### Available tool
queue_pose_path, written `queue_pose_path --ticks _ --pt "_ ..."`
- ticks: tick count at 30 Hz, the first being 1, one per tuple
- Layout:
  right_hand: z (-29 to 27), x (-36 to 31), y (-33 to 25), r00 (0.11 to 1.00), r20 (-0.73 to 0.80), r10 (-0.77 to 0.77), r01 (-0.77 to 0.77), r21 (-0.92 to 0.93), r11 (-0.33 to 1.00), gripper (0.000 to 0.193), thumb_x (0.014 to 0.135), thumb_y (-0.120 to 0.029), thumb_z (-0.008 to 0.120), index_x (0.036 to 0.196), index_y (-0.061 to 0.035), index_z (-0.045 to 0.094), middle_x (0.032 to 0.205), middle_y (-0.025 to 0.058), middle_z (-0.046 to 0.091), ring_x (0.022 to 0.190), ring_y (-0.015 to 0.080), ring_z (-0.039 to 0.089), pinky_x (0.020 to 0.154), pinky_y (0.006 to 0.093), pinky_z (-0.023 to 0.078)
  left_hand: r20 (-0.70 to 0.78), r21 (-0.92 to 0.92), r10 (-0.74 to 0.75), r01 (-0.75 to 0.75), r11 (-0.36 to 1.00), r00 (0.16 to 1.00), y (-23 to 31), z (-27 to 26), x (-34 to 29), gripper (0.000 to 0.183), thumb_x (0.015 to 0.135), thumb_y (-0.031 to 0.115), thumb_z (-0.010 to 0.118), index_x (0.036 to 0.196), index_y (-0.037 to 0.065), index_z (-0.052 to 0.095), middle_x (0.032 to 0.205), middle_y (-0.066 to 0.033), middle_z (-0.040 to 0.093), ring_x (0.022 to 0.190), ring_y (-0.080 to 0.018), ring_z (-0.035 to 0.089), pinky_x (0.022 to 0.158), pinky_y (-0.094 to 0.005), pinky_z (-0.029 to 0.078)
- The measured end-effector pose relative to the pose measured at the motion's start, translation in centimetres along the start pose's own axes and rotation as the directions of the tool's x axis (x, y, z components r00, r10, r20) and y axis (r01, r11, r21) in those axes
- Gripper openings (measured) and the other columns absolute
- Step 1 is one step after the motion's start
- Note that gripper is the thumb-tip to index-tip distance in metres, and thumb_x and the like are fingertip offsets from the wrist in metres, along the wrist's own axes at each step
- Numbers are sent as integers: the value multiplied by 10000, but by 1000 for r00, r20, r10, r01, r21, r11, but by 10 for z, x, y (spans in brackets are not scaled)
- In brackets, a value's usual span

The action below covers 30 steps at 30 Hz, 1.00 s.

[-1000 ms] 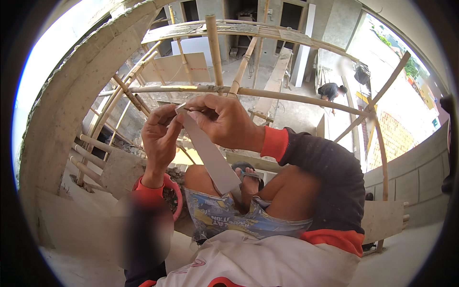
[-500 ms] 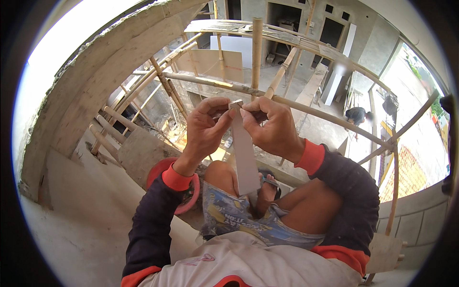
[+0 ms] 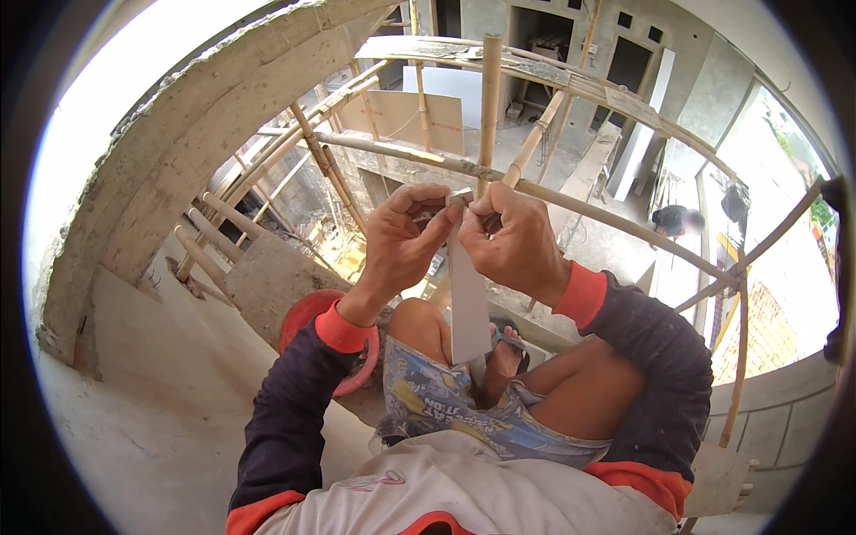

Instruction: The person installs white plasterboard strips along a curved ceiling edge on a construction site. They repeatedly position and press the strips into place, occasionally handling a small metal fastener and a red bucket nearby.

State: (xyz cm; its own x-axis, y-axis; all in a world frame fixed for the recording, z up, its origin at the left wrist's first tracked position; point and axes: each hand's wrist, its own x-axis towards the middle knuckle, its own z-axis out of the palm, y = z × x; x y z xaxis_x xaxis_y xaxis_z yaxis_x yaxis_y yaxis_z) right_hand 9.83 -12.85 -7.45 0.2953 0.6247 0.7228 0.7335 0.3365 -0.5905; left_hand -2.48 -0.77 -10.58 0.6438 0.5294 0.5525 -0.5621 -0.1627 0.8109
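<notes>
A long, narrow, flat pale-grey strip of board (image 3: 469,312) hangs down in front of my knees, its lower end above my shorts. My left hand (image 3: 399,245) pinches its top end between thumb and fingers. Beside it, my right hand (image 3: 517,242) is closed with thumb and fingertips at the top right edge of the strip. Whether a small piece sits between the right fingertips is hidden. The two hands nearly touch at the top of the strip.
A red bucket (image 3: 308,314) stands left of my legs on a plank (image 3: 285,281). Bamboo scaffolding poles (image 3: 615,212) cross ahead, with a drop to the floor below. A rough concrete beam (image 3: 178,134) rises at left. Another person (image 3: 675,220) bends over far below at right.
The view has shifted slightly, so the scaffolding sits further right. My right fingers have bunched closer on the top of the strip, which hangs a little more upright.
</notes>
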Motion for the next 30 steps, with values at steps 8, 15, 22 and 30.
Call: queue_pose_path --ticks 8,15,22,30 --pt "1 -5 -1 999 36 38 -37 -35 999 194 812 -53 694 723 -22 524 589 163 572 523 327 614 486 403 458 -17 28 -8 9 1000 1000 -3 -4 0 249 948 1 688 1179 -38 602 1082 -88 695 992 -123 665 843 -251 557" --pt "5 -4 1 999 35 41 -41 8 999 164 815 -39 680 757 -15 529 592 169 577 540 352 627 494 415 466 -30 64 4 -2 998 1000 -7 -12 2 286 941 3 698 1204 -40 596 1106 -79 677 1022 -113 646 866 -245 537" --pt "4 -5 10 1000 -24 -19 22 127 992 146 834 -11 638 928 21 531 681 203 628 604 366 664 549 420 496 -49 40 -11 13 999 999 -9 -17 3 249 958 10 679 1191 -11 593 1106 -99 695 1012 -138 661 865 -268 552" --pt "2 -7 12 999 17 43 -45 126 991 163 889 -35 635 1020 27 560 735 166 658 659 246 689 611 355 535 -28 47 1 0 999 1000 -11 -16 3 239 966 -12 655 1197 -1 593 1085 -87 696 1006 -127 660 849 -255 554"
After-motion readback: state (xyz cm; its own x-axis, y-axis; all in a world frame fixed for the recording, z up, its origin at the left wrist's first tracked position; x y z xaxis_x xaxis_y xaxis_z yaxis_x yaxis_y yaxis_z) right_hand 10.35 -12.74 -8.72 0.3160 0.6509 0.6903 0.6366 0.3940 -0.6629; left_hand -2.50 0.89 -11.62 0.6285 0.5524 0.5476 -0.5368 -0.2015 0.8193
